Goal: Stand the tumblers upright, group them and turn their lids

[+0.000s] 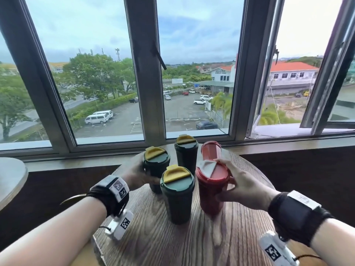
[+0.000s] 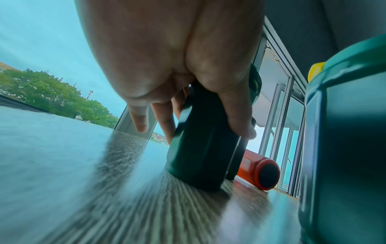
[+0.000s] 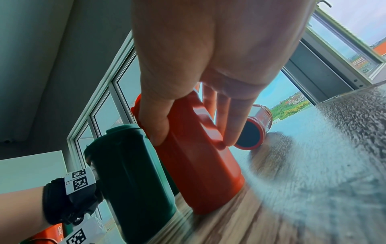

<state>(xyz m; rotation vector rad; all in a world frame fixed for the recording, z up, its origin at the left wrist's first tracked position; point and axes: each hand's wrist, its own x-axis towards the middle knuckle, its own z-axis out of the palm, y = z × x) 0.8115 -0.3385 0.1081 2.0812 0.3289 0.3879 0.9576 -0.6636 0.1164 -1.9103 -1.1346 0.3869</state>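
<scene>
Five tumblers stand or lie on the round wooden bench (image 1: 240,246): three green and two red. Counting from the nearest green tumbler (image 1: 177,196), a second green tumbler (image 1: 156,166) stands behind it to the left, and a third green tumbler (image 1: 186,152) behind it by the window. The upright red tumbler (image 1: 212,187) stands just right of it; the lying red tumbler (image 1: 211,150) is behind that one. Three lids have yellow flaps, one a white flap. Two hands are in view, each wearing one black wrist strap.
</scene>
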